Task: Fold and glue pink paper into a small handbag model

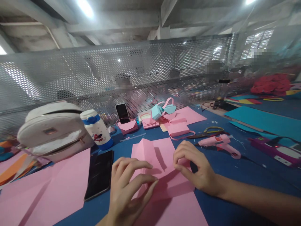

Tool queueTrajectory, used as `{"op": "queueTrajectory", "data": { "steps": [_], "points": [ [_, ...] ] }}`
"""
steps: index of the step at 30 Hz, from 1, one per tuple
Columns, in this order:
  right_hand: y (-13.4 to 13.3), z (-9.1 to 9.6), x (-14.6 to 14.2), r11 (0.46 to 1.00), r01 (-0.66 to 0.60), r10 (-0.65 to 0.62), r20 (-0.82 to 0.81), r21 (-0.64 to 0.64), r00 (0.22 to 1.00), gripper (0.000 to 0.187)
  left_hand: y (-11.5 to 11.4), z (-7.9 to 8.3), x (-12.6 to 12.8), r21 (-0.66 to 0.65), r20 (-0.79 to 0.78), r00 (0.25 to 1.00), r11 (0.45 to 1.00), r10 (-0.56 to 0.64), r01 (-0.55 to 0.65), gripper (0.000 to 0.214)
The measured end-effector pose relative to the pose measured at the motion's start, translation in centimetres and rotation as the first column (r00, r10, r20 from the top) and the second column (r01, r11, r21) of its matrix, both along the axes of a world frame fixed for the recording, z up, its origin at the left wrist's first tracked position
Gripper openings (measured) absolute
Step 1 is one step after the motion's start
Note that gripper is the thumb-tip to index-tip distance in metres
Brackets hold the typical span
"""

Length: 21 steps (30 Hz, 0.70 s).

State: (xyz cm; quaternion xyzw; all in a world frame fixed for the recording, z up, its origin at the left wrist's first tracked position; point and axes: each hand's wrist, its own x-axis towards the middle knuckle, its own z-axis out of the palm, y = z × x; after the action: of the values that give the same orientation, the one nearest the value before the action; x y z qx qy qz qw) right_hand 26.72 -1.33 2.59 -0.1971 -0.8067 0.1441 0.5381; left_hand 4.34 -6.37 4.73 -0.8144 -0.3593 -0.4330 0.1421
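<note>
A pink paper sheet [162, 157] lies partly folded on the blue table [235, 169], with a raised flap near its far left corner. My left hand [128, 188] rests on its near left part, fingers curled and pinching a fold. My right hand [195, 166] presses and pinches the paper's right edge with bent fingers. Both hands grip the same sheet.
A black phone [100, 177] lies left of the sheet, beside another creased pink sheet [47, 194]. A white bag [53, 130] and a bottle [96, 128] stand at the far left. A pink glue gun [219, 144], scissors [207, 133] and folded paper pieces [164, 117] lie behind. A perforated metal screen [141, 72] closes the back.
</note>
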Motion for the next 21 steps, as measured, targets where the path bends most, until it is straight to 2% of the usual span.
{"op": "queueTrajectory", "data": {
  "steps": [5,10,16,21],
  "points": [
    [-0.2,-0.3,-0.1,0.996,-0.01,0.004,0.066,0.091,0.998,0.023,0.1,-0.6,0.3,-0.01,0.028,1.0,1.0,-0.008,0.008,0.015],
    [-0.7,-0.3,-0.2,0.986,0.016,-0.039,0.139,0.164,0.99,0.018,0.0,-1.2,1.0,-0.047,0.095,0.996,0.999,0.0,0.005,0.011],
    [-1.0,0.4,-0.4,0.99,0.025,-0.054,0.208,0.14,0.977,0.016,-0.1,-1.1,1.2,-0.071,0.111,0.994,0.997,-0.014,0.022,0.009],
    [-0.8,0.3,-0.6,0.992,0.012,-0.039,0.218,0.124,0.975,0.012,-0.2,-0.6,0.7,-0.132,0.049,0.999,0.991,-0.012,0.018,0.014]
  ]
}}
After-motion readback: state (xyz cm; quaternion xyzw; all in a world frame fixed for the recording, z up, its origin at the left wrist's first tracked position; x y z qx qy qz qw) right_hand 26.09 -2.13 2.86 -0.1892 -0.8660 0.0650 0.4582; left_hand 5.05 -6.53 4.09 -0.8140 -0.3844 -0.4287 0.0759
